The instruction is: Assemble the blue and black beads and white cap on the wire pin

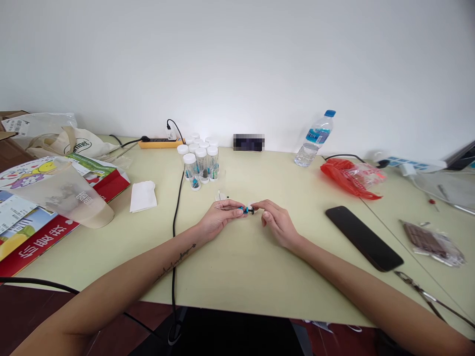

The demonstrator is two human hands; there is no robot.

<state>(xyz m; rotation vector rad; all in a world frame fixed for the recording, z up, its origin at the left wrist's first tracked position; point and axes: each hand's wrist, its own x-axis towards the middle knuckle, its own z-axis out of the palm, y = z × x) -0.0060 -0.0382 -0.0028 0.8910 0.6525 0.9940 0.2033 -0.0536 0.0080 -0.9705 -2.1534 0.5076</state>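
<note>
My left hand (222, 217) pinches a small blue and black piece (246, 210) between thumb and forefinger. Thin, pale strands run back over the fingers, and the black end of the piece points right. My right hand (276, 220) is just beyond that end, its forefinger stretched toward it; contact is hard to tell. Its thumb stands apart and the other fingers curl under, with nothing visible in them. Behind my left hand lies a small clear container (220, 196) with a dark bit beside it. Several clear tubes with white caps (201, 159) stand farther back, holding blue and dark bits.
A black cable (177, 212) crosses the table left of my left forearm. A tilted cup (83, 200), red box (48, 247) and folded paper (143, 196) lie left. On the right are a phone (363, 238), red plastic bag (347, 178) and leaning water bottle (315, 139).
</note>
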